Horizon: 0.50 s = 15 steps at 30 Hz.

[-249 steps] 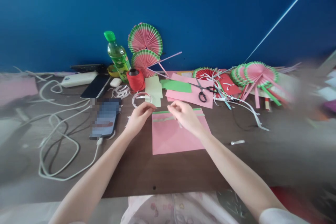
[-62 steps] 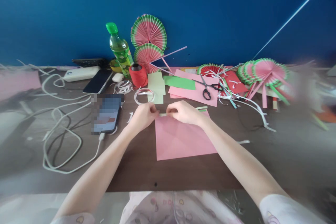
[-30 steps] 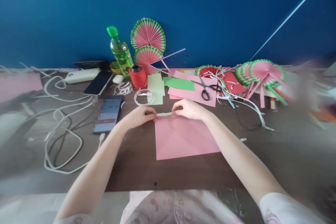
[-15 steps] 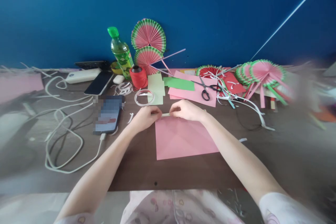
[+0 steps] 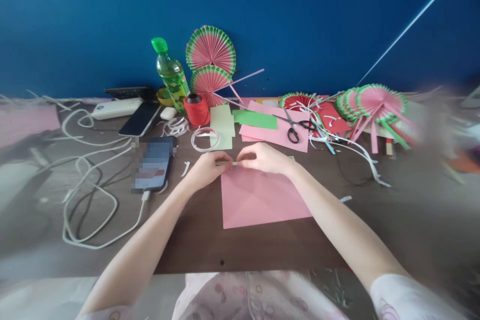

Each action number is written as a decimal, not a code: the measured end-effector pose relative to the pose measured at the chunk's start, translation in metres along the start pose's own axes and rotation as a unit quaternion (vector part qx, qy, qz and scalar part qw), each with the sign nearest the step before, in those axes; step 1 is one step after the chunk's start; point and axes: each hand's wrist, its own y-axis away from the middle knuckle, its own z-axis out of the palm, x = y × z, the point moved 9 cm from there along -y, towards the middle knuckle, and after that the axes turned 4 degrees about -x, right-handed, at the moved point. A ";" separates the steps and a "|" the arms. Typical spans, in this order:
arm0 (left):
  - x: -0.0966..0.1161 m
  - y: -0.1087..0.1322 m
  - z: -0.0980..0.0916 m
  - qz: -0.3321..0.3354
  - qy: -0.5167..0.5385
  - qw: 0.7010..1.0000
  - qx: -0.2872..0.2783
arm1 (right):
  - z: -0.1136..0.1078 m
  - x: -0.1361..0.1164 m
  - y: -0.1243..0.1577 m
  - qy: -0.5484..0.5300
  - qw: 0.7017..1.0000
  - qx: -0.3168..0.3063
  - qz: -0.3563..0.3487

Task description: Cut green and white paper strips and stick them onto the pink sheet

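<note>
A pink sheet of paper (image 5: 258, 200) lies flat on the dark table in front of me. Along its far edge runs a narrow pale green strip (image 5: 235, 163), which looks like a fold or a band of paper; I cannot tell which. My left hand (image 5: 207, 170) pinches that edge at the left corner. Close beside it, my right hand (image 5: 265, 159) has thumb and fingers closed on the same edge, covering much of it. A bit of green shows past my right wrist.
Beyond my hands lie scissors (image 5: 293, 134) on pink paper, a green strip (image 5: 255, 119), a tape roll (image 5: 195, 146) and red thread (image 5: 197, 110). A bottle (image 5: 170, 77) and pleated paper fans (image 5: 212, 47) stand behind. Phones (image 5: 153, 165) and a white cable (image 5: 90, 246) are left.
My right hand has slid slightly left along the paper's far edge, closer to my left hand. The sheet has stayed nearly in place.
</note>
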 end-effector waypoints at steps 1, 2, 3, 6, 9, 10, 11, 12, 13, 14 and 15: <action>-0.001 0.000 0.001 -0.001 0.009 1.000 -0.003 | 0.001 -0.001 0.000 0.001 1.000 0.003 -0.001; -0.002 -0.001 0.002 -0.004 0.015 1.000 -0.003 | 0.001 -0.001 -0.001 0.000 1.000 0.006 0.000; -0.004 -0.001 0.001 -0.009 0.020 1.000 0.001 | 0.002 0.000 -0.001 -0.003 1.000 0.007 0.005; -0.010 -0.002 -0.002 -0.027 0.031 0.999 0.022 | 0.002 0.003 -0.001 -0.017 1.000 0.008 0.017; -0.013 -0.002 -0.005 -0.036 0.045 0.998 0.037 | -0.001 0.003 0.000 -0.024 0.999 0.015 0.016; -0.013 -0.002 -0.005 -0.035 0.051 0.997 0.037 | -0.001 0.003 0.000 -0.025 0.999 0.016 0.015; -0.013 -0.002 -0.004 -0.033 0.059 0.997 0.034 | -0.002 0.003 0.000 -0.024 0.999 0.016 0.016; -0.013 -0.002 -0.004 -0.031 0.067 0.997 0.030 | -0.002 0.003 0.000 -0.024 0.999 0.016 0.017; -0.013 -0.002 -0.002 -0.029 0.079 0.996 0.025 | -0.002 0.004 0.000 -0.025 0.999 0.017 0.017; -0.013 -0.002 -0.001 -0.029 0.093 0.995 0.019 | -0.003 0.004 0.000 -0.026 0.999 0.018 0.015; -0.013 -0.002 0.000 -0.030 0.108 0.994 0.013 | -0.003 0.003 0.000 -0.028 0.999 0.019 0.013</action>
